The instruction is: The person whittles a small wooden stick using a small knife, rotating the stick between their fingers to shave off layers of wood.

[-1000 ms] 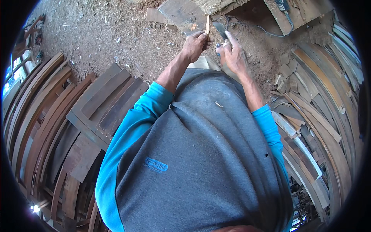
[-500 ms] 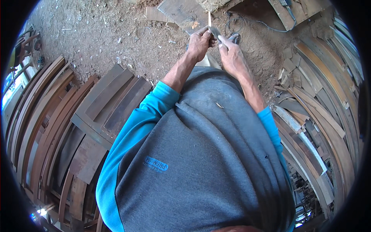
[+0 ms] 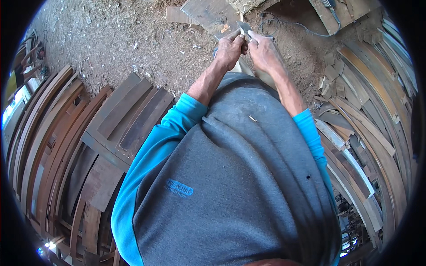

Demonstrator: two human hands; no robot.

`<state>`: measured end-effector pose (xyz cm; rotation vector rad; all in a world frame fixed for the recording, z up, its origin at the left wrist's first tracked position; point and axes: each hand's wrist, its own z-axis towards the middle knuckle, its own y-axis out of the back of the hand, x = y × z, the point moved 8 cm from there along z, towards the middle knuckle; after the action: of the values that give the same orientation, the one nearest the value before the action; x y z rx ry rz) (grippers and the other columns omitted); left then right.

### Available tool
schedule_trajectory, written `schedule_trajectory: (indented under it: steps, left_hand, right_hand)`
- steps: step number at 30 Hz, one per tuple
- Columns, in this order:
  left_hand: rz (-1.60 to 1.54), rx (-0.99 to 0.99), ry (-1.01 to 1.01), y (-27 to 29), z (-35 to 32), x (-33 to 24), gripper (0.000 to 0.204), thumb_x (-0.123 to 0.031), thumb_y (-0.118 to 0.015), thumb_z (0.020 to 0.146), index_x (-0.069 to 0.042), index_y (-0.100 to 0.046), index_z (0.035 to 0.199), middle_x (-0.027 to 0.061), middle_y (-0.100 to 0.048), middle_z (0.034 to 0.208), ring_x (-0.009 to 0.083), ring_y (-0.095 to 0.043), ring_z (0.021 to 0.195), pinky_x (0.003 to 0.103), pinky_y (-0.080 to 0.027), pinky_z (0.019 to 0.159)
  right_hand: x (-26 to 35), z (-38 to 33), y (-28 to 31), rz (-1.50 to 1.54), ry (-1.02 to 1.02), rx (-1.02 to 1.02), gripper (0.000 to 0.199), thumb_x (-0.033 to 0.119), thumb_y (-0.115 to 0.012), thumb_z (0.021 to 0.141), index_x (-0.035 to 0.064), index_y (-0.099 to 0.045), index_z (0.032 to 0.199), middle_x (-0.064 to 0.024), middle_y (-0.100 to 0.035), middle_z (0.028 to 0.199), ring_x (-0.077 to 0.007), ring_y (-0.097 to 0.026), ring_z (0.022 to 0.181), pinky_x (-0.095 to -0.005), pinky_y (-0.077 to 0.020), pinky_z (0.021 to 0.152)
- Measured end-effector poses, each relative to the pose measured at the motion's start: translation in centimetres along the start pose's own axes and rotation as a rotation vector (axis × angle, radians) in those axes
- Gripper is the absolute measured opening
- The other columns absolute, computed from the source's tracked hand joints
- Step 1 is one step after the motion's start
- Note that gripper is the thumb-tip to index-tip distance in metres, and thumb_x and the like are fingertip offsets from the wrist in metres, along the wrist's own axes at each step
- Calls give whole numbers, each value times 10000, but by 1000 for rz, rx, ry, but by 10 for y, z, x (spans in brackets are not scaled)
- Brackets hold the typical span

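At the top centre, my left hand (image 3: 229, 52) is closed around a thin pale wooden stick (image 3: 241, 17), whose far end points away from me. My right hand (image 3: 266, 54) is closed on a small dark grey flat piece (image 3: 244, 27); whether it is a blade or an abrasive sheet cannot be made out. That flat piece lies against the stick, just beyond my left fingertips. Both hands are close together, and the lower part of the stick is hidden by my fingers.
A worn board (image 3: 206, 13) with shavings lies on the dirt floor (image 3: 128, 40) ahead. A cable (image 3: 306, 31) runs toward a wooden panel (image 3: 348, 15) at far right. Stacked planks (image 3: 57, 146) stand at left, with more boards and offcuts (image 3: 359, 119) at right.
My right hand has moved slightly away from me and left, carrying the flat grey piece further along the stick. My left hand stays almost in place.
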<state>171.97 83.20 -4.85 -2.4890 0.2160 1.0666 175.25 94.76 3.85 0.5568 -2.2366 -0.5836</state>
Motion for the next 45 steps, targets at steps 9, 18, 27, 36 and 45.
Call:
schedule_trajectory:
  steps: [9,18,27,36,45]
  left_hand:
    - [13,18,18,-4,-3,-6,269,-130,-499,1073,21,-681,1201,53,-672,854,96,-581,683,265,-537,630]
    - [16,7,77,-6,-38,-8,316,-156,-544,1063,28,-663,1289,63,-692,860,108,-609,683,266,-544,631]
    - [-89,-129,107,11,-4,10,282,-216,-656,1024,56,-701,1084,104,-708,920,163,-674,754,300,-605,732]
    - [-310,-81,100,8,10,22,286,-150,-624,1036,47,-670,1238,80,-684,937,154,-651,776,275,-608,760]
    - [-88,-66,64,-9,-12,14,387,-145,-561,1044,52,-605,1374,114,-737,1086,165,-703,882,318,-602,843]
  right_hand:
    - [-3,39,1,-32,29,-75,497,266,-455,987,-13,-633,1358,-298,-657,1279,-436,-632,1217,-462,-483,1080]
    - [-8,44,17,26,-37,-60,477,285,-476,977,48,-662,1347,-280,-684,1237,-426,-667,1157,-459,-517,1029]
    - [-40,-2,-2,169,72,-126,465,259,-483,1020,27,-611,1402,-262,-664,1307,-415,-628,1244,-438,-467,1107]
    - [-55,-23,-3,195,95,-157,436,242,-500,1019,46,-613,1391,-279,-665,1270,-436,-646,1181,-487,-510,1021]
    - [-47,-59,-15,152,183,-224,386,108,-479,1035,-1,-604,1384,-106,-648,849,-158,-616,741,-347,-522,723]
